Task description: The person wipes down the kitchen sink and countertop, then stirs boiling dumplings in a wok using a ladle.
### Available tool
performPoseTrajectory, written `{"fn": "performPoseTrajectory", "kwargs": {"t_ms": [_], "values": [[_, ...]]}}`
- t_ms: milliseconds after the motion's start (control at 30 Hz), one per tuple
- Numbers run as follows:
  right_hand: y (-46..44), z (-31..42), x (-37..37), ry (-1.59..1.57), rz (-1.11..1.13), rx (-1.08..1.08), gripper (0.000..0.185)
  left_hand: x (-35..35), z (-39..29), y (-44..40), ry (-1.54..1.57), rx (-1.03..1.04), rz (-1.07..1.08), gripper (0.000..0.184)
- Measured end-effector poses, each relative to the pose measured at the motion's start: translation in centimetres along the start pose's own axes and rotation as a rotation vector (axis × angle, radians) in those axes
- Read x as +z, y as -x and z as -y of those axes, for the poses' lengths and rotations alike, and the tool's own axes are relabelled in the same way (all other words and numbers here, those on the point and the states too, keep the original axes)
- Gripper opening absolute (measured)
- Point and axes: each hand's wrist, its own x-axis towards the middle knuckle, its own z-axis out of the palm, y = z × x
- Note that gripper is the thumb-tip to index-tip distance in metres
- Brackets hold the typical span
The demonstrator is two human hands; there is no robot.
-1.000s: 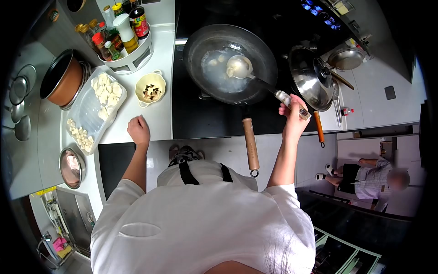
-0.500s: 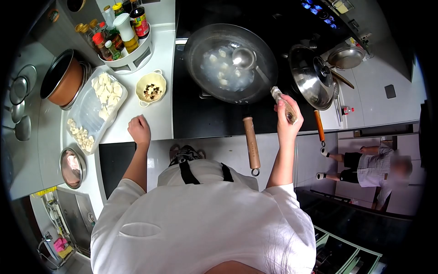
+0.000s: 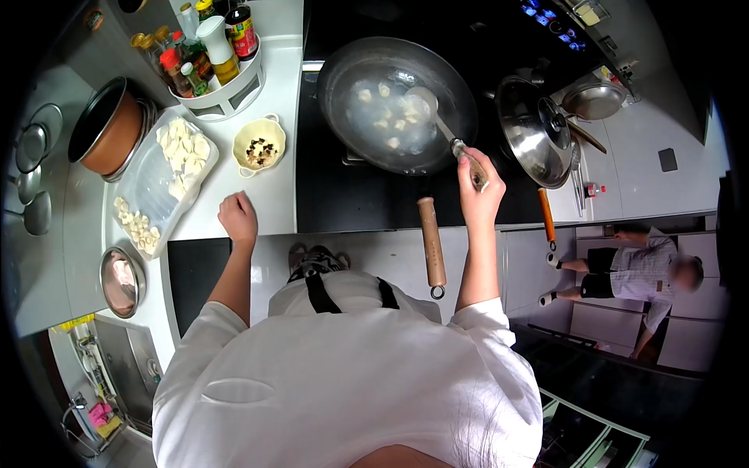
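Observation:
My right hand (image 3: 481, 187) is wrapped round the handle of a ladle (image 3: 445, 129). The bowl of the ladle dips into cloudy, steaming water in a dark wok (image 3: 347, 144) on the black cooktop. Several pale dumplings (image 3: 381, 125) float in that water. Closed in a loose fist, my left hand (image 3: 238, 217) rests at the counter's front edge. Beside it stands a clear plastic tray (image 3: 148, 183) with uncooked dumplings (image 3: 186, 152) in two groups. Just beyond the fist is a small yellow two-handled bowl (image 3: 270, 134) with dark bits in it.
The wok's wooden handle (image 3: 431, 242) juts over the front edge. To the right lies a steel lid (image 3: 530, 132) near a pan with an orange handle. Sauce bottles (image 3: 221, 51), a brown pot (image 3: 107, 136) and a metal bowl (image 3: 122, 300) are at left. Another person (image 3: 636, 269) stands at far right.
My right hand has moved a little forward and left, and the ladle's bowl has sunk lower into the water. The dumplings in the wok have shifted. My left fist stays put.

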Motion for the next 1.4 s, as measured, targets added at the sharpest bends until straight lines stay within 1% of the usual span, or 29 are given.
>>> {"fn": "performPoseTrajectory", "kwargs": {"t_ms": [33, 167, 200, 300, 433, 467, 567, 767, 867, 967, 1067, 1167, 1200, 1333, 1400], "values": [[0.1, 0.1, 0.1, -0.065, -0.005, 0.098, 0.016, 0.0, 0.0, 0.0, -0.004, -0.001, 0.0, 0.02], [0.2, 1.1, -0.6, -0.355, -0.057, 0.365, 0.017, 0.0, 0.0, 0.1, -0.018, -0.02, 0.019, 0.02], [0.3, 0.5, -0.7, -0.425, -0.076, 0.372, 0.019, 0.2, 0.2, 0.1, -0.017, -0.021, 0.02, 0.02], [0.4, -0.4, -1.2, -0.546, -0.126, 0.478, 0.021, 0.3, 0.3, 0.1, -0.021, -0.016, 0.024, 0.022], [0.7, -0.7, -1.8, -0.64, -0.168, 0.591, 0.023, 0.0, 0.0, 0.0, -0.024, -0.029, 0.036, 0.023], [0.9, -0.6, -1.8, -0.636, -0.17, 0.588, 0.024, 0.0, 0.0, 0.0, -0.022, -0.029, 0.035, 0.022], [1.1, 0.2, -1.9, -0.614, -0.197, 0.548, 0.024, 0.1, 0.0, 0.0, -0.013, -0.031, 0.038, 0.021], [1.9, 1.2, -2.2, -0.491, -0.183, 0.342, 0.023, 0.1, 0.0, 0.0, -0.007, -0.024, 0.037, 0.022], [2.4, 1.6, -2.3, -0.473, -0.186, 0.274, 0.024, 0.1, 0.1, 0.0, -0.004, -0.027, 0.046, 0.022], [2.7, 2.1, -2.5, -0.426, -0.18, 0.222, 0.022, 0.0, 0.1, -0.1, -0.009, -0.025, 0.049, 0.022], [3.0, 1.6, -2.6, -0.337, -0.131, 0.097, 0.017, 0.0, 0.1, 0.0, -0.016, -0.021, 0.046, 0.022], [2.4, 1.8, -2.9, 0.017, -0.031, -0.211, 0.017, 0.0, 0.0, -0.1, -0.019, -0.025, 0.045, 0.022], [2.1, 1.5, -2.5, 0.056, -0.028, -0.27, 0.021, 0.0, 0.0, -0.1, -0.018, -0.028, 0.051, 0.022], [0.7, 0.0, -1.5, 0.242, 0.035, -0.331, 0.02, 0.0, 0.1, -0.1, -0.01, -0.031, 0.056, 0.021], [-0.1, -0.7, -1.3, 0.214, 0.057, -0.309, 0.02, 0.0, 0.1, -0.1, -0.011, -0.032, 0.053, 0.02]]}}
